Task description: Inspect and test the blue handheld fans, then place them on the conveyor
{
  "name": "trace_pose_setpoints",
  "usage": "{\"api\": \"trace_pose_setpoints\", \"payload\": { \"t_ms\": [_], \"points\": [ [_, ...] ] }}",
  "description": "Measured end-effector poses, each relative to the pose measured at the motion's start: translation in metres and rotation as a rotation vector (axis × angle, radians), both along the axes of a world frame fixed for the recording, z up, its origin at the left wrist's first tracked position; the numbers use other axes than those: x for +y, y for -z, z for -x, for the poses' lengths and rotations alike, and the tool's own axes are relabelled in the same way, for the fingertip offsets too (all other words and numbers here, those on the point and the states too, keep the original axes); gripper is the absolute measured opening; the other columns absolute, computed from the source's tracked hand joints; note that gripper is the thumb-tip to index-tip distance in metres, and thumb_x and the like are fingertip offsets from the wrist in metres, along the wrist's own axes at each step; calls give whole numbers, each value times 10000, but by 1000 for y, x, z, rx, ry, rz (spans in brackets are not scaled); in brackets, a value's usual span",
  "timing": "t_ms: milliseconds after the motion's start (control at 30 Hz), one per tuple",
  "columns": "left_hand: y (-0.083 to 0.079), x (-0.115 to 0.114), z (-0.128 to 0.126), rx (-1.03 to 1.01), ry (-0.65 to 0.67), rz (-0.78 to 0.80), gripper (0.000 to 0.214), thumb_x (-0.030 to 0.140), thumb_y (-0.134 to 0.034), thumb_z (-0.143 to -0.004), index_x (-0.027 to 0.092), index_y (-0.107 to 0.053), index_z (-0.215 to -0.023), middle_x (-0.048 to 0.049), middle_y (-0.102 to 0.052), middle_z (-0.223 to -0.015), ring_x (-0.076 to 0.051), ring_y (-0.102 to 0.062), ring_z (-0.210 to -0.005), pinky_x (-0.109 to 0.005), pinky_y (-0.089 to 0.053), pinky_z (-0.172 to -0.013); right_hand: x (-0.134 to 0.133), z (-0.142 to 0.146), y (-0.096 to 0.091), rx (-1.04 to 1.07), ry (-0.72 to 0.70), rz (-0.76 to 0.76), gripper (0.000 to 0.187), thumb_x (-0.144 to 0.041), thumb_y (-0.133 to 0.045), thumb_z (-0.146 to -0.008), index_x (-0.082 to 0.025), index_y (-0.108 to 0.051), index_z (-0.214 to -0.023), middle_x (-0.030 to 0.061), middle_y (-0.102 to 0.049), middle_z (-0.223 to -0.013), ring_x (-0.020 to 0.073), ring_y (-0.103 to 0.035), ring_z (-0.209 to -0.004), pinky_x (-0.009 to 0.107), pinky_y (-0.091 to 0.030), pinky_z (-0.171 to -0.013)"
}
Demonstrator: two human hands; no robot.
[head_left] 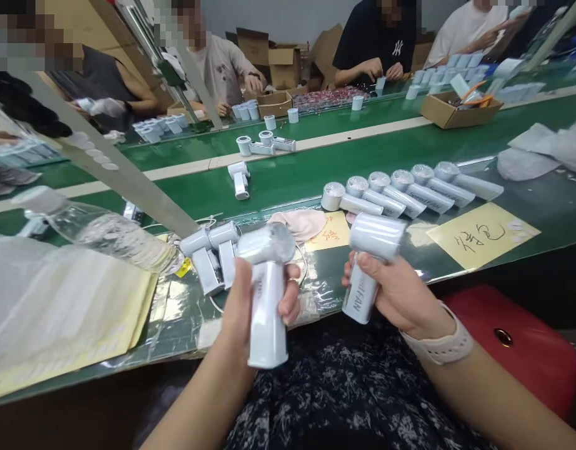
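Observation:
In my left hand (241,300) is a white handheld fan (268,315), its round head up and its handle pointing down toward me. My right hand (391,284) grips a second handheld fan (377,236) by the handle, which bears printed "FAN" lettering. Both are held above the near table edge, apart from each other. Left of my left hand, two more fans (207,269) lie side by side on the table. Beyond my right hand, a slanted row of several fans (379,181) rests with heads away from me.
A clear plastic bottle (114,228) lies at left beside white sheets (58,294). Handwritten yellow paper (485,234) is at right, a pink cloth (300,224) in the middle. A green conveyor (316,159) carries fan parts. Across it, several people work near a cardboard box (456,115).

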State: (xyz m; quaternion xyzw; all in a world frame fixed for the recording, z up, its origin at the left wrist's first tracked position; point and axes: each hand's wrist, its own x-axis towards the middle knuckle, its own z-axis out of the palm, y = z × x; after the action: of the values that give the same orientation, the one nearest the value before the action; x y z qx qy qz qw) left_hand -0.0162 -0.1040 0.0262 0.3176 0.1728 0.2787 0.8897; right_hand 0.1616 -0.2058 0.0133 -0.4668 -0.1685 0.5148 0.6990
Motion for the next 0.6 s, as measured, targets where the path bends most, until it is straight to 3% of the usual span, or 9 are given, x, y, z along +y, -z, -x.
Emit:
{"api": "trace_pose_setpoints", "payload": {
  "t_ms": [67, 233, 333, 433, 533, 600],
  "points": [
    [14, -1, -13, 36, 10, 150, 597, 686, -730, -688, 133, -702, -911, -52, -724, -842, -48, -535, -455, -159, -477, -422, 4, 5, 8, 130, -66, 52, 285, -390, -826, -737, -207, -662, -880, 0, -656, -762, 156, -628, -682, 325, -579, -680],
    [34, -5, -32, 90, -69, 331, 587, 726, -570, -806, 147, -659, -773, -103, -719, -910, -213, -700, -854, -306, -600, -728, 3, 14, 9, 214, -239, 11, 211, -295, -730, -817, -220, -664, -1002, 40, -719, -958, 200, -684, -829, 394, -598, -793],
    [35, -7, -37, 48, -46, 323, 627, 776, -536, -786, 163, -602, -671, -112, -696, -860, -241, -690, -887, -299, -577, -676, 5, 16, 9, 183, -228, -24, 265, -308, -742, -823, -221, -663, -1061, 48, -725, -1017, 220, -701, -891, 420, -603, -841],
    [35, -10, -39, 69, -22, 259, 628, 774, -578, -759, 154, -666, -798, -106, -711, -870, -263, -693, -923, -321, -576, -719, 8, 21, 14, 119, -154, -41, 471, -343, -747, -826, -239, -592, -1259, 68, -720, -1105, 259, -691, -1039, 452, -578, -926],
    [42, -17, -42, 152, -126, 138, 659, 747, -661, -711, 175, -697, -1036, -102, -748, -978, -322, -676, -1072, -428, -551, -922, 7, 29, 23, -11, -71, -49, 741, -388, -706, -869, -294, -336, -1504, 91, -668, -1279, 271, -621, -1216, 484, -495, -1053],
    [50, -23, -43, 207, -204, 41, 671, 734, -698, -682, 191, -699, -1076, -98, -758, -1017, -342, -654, -1138, -462, -510, -1003, 5, 34, 27, -139, -112, -61, 876, -430, -677, -891, -308, -147, -1578, 114, -562, -1441, 273, -524, -1342, 500, -414, -1131]
  ]
}}
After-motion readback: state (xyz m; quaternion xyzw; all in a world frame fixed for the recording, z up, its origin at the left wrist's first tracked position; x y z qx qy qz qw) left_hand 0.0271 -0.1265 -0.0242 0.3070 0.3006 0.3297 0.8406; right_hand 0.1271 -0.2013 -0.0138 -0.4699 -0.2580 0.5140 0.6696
